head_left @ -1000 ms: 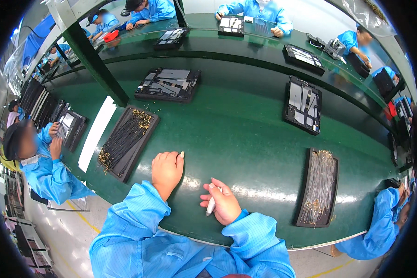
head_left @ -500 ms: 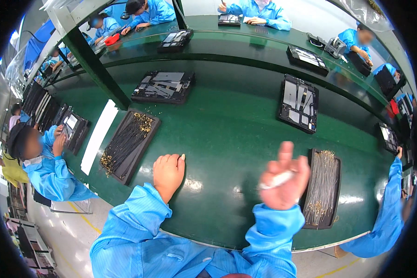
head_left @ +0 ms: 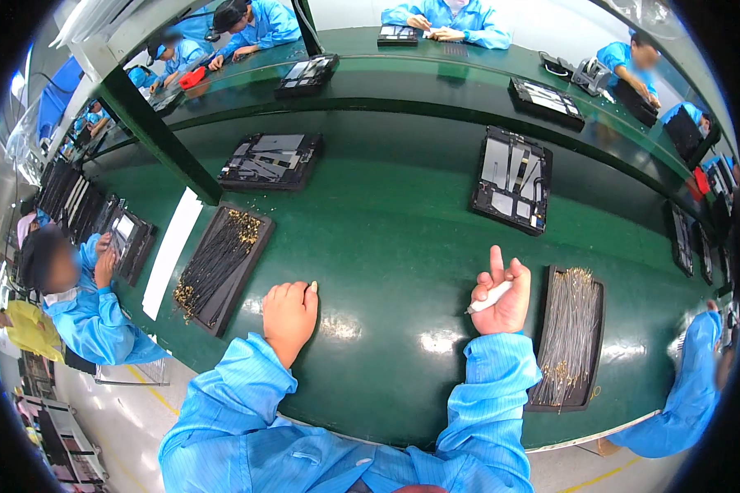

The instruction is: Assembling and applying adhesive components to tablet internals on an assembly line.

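Your right hand (head_left: 500, 302) was curled around a slim white object (head_left: 492, 297), one finger extended toward the far side of the green counter (head_left: 386, 246). Object lay across the fingers, just left of a dark tray (head_left: 597, 345) full of silver-coloured cables (head_left: 567, 329). Your left hand (head_left: 289, 320) rested on the counter, fingers bent; could not tell whether it gripped anything. Left of it, a second tray (head_left: 243, 279) carried black cables (head_left: 215, 267) with gold-coloured ends, a white strip (head_left: 171, 256) just beside. Farther off, two black cases (head_left: 501, 218) of grey parts lay well apart.
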Demonstrator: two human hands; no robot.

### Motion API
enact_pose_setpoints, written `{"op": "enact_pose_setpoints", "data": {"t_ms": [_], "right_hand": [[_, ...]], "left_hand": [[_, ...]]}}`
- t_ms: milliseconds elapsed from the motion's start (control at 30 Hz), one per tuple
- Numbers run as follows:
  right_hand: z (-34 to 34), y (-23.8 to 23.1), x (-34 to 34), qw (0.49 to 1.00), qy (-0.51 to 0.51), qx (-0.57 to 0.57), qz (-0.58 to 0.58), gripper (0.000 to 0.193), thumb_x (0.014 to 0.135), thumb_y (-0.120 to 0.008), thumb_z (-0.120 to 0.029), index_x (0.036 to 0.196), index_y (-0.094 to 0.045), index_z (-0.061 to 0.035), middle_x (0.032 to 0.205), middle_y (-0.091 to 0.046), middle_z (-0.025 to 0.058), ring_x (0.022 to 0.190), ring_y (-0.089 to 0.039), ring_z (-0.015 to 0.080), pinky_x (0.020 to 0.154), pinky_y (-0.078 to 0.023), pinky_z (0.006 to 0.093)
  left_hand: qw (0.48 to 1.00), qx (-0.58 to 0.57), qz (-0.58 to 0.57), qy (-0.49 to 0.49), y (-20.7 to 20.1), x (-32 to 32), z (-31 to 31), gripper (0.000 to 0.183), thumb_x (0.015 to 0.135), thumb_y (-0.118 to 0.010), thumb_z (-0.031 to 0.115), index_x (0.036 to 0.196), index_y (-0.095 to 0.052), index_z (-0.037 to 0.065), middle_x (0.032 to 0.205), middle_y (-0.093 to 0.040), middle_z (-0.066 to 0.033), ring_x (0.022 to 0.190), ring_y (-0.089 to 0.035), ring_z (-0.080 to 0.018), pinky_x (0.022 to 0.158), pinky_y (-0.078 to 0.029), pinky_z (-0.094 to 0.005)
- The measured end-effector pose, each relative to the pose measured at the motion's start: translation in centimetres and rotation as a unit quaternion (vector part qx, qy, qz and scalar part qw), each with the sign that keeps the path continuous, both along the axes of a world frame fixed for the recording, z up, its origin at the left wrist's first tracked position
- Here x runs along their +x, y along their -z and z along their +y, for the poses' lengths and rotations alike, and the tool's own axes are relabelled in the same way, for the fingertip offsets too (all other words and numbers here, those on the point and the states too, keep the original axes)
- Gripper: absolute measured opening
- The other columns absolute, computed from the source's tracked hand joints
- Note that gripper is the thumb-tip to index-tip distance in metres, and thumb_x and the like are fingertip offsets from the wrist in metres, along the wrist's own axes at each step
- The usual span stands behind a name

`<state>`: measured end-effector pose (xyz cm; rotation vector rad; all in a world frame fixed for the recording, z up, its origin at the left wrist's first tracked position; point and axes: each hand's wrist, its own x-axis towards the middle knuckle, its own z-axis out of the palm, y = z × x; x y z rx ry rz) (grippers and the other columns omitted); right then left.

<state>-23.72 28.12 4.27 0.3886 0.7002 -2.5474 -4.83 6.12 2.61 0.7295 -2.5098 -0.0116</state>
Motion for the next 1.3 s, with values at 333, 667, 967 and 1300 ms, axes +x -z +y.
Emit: {"op": "enact_pose_setpoints", "data": {"t_ms": [333,667,967,1300], "right_hand": [[0.4,1.0,-0.6,0.999,0.022,0.036,-0.013,0.021,0.073,-0.052,-0.025,0.086,-0.042,-0.0117,0.101,-0.050,0.0063,0.053,-0.049,0.0155,0.035,-0.035,0.0244],[0.3,0.6,-2.4,0.999,0.027,0.022,0.012,0.021,0.073,-0.054,-0.025,0.085,-0.042,-0.0129,0.099,-0.052,0.0051,0.054,-0.049,0.0160,0.036,-0.035,0.0250],[-8.0,-4.3,-6.5,0.999,0.018,-0.030,0.038,0.037,0.073,-0.050,-0.026,0.103,-0.038,-0.0063,0.107,-0.043,0.0040,0.062,-0.047,0.0180,0.043,-0.034,0.0279],[-9.8,-2.5,-6.1,0.995,-0.027,0.075,0.061,0.036,0.073,-0.053,-0.029,0.100,-0.041,-0.0083,0.103,-0.043,0.0041,0.064,-0.048,0.0190,0.047,-0.037,0.0284]], "left_hand": [[1.000,-0.002,-0.003,0.003,0.0,-0.4,0.7,0.016,0.074,-0.050,0.019,0.068,-0.053,0.005,0.066,-0.052,-0.0103,0.065,-0.049,-0.0281,0.059,-0.038,-0.0390],[1.000,-0.017,-0.024,0.003,0.3,-1.5,1.0,0.014,0.074,-0.050,0.019,0.072,-0.053,0.005,0.068,-0.053,-0.0096,0.068,-0.049,-0.0272,0.061,-0.038,-0.0383],[0.999,-0.039,-0.028,-0.026,0.8,-1.1,1.8,0.014,0.073,-0.051,0.019,0.071,-0.053,0.005,0.067,-0.052,-0.0105,0.067,-0.048,-0.0284,0.060,-0.037,-0.0386],[0.998,-0.055,-0.038,0.007,2.4,-1.1,-1.3,0.014,0.072,-0.053,0.018,0.077,-0.052,0.006,0.072,-0.052,-0.0093,0.069,-0.048,-0.0265,0.060,-0.037,-0.0377]]}}
